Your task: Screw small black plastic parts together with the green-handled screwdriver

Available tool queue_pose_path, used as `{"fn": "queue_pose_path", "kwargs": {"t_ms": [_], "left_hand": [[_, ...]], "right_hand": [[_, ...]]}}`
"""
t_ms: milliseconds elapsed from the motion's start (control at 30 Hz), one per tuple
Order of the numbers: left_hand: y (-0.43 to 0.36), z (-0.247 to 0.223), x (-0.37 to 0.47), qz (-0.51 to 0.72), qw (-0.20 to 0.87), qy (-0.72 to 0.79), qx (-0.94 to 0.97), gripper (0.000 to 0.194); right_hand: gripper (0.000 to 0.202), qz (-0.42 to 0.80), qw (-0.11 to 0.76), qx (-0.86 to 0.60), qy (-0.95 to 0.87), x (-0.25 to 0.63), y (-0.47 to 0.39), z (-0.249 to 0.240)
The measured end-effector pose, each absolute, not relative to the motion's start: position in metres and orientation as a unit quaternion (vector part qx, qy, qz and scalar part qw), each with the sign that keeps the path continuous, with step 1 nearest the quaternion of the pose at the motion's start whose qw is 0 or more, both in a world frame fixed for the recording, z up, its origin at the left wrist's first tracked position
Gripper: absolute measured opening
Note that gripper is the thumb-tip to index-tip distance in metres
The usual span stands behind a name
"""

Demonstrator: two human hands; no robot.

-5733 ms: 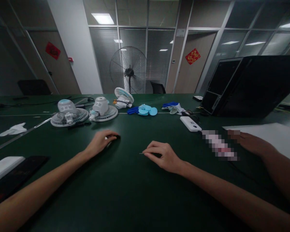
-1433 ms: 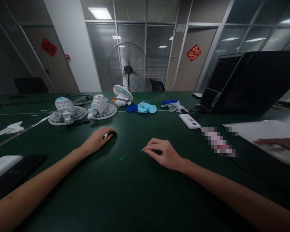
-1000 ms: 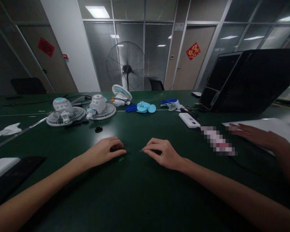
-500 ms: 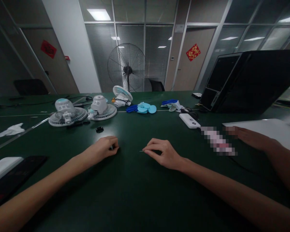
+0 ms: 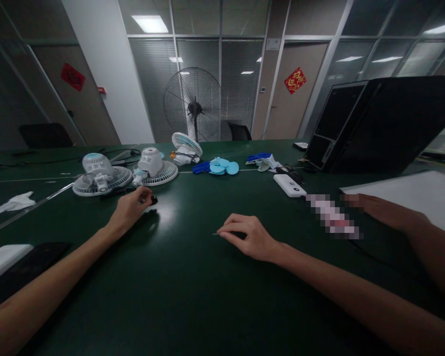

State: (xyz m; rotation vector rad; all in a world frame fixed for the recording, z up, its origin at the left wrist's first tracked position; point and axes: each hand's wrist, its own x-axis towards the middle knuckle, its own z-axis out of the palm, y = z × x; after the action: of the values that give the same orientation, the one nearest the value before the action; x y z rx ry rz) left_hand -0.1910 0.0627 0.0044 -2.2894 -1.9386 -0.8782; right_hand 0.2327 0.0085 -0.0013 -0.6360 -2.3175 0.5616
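My left hand point(image 5: 132, 203) is at a small black object point(image 5: 154, 200) on the green table, its thumb and fingers closed on the near end. The fingers cover part of that object, so its kind is unclear. Just right of the middle, my right hand point(image 5: 249, 236) pinches a thin, pale, needle-like piece point(image 5: 215, 234) between thumb and fingertips. The tip of this piece points left, low over the tabletop. Beyond my left hand lie two white fan housings with round grilles point(image 5: 102, 180) point(image 5: 163, 173).
Farther back are a smaller white fan point(image 5: 187, 148), light-blue fan blades point(image 5: 224, 166) and blue-white gloves point(image 5: 263, 160). A white power bank point(image 5: 289, 185) lies to the right, near another person's hand point(image 5: 389, 210) and a large black case point(image 5: 385, 126). A dark tablet-like slab point(image 5: 33, 267) is at left.
My left hand has moved left and away from me, from the table's middle to the small black object, and has closed on it. My right hand keeps its pinch, nearly still.
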Motion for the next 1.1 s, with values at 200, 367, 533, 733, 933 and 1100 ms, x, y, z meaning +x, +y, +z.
{"fn": "queue_pose_path", "kwargs": {"t_ms": [200, 367, 533, 733, 933, 1100], "left_hand": [[0.069, 0.000, -0.221, -0.279, 0.077, -0.619, -0.730, 0.040], [0.067, 0.003, -0.212, -0.304, 0.058, -0.643, -0.701, 0.040], [0.068, 0.003, -0.210, -0.359, -0.011, -0.669, -0.651, 0.036], [0.068, 0.004, -0.216, -0.404, -0.082, -0.687, -0.599, 0.042], [0.071, 0.004, -0.216, -0.406, -0.122, -0.686, -0.591, 0.046], [0.082, -0.007, -0.221, -0.420, -0.147, -0.675, -0.589, 0.049]], "right_hand": [[0.020, 0.213, 0.327, -0.244, -0.888, 0.233, 0.008, 0.000], [0.020, 0.206, 0.327, -0.243, -0.890, 0.233, 0.007, 0.002], [0.020, 0.208, 0.327, -0.241, -0.890, 0.233, 0.007, 0.000], [0.020, 0.208, 0.323, -0.240, -0.891, 0.233, 0.007, 0.000], [0.020, 0.211, 0.321, -0.238, -0.892, 0.234, 0.007, 0.001], [0.020, 0.212, 0.319, -0.237, -0.893, 0.233, 0.008, -0.001]]}}
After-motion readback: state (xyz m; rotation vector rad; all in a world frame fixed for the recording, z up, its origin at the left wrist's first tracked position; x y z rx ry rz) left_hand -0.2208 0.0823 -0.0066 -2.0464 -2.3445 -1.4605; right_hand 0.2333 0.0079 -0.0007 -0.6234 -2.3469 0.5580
